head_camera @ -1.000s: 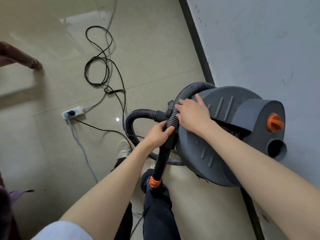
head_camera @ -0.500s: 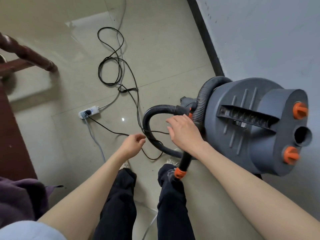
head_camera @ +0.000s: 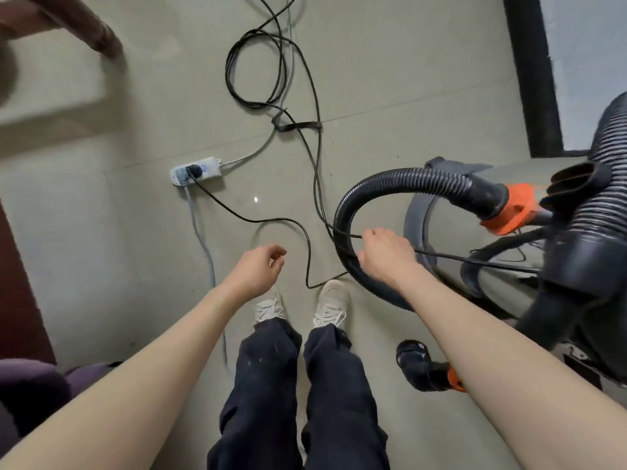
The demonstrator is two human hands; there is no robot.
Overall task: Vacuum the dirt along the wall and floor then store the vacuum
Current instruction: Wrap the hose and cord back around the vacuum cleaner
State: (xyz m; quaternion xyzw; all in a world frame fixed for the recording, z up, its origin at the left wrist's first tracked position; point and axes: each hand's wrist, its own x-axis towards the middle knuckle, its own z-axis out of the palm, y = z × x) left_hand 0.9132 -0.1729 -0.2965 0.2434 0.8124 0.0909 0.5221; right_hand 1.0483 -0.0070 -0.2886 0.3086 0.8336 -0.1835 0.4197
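here, right hand [head_camera: 386,257] pinching black cord [head_camera: 307,252], beside hose [head_camera: 400,181]

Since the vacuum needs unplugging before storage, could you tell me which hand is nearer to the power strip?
Left. The left hand hangs loosely curled and empty, below and right of the power strip. The right hand is farther right, at the hose loop and cord.

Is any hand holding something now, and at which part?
The right hand holds the thin black power cord where it crosses the hose loop. The left hand is loosely curled and holds nothing.
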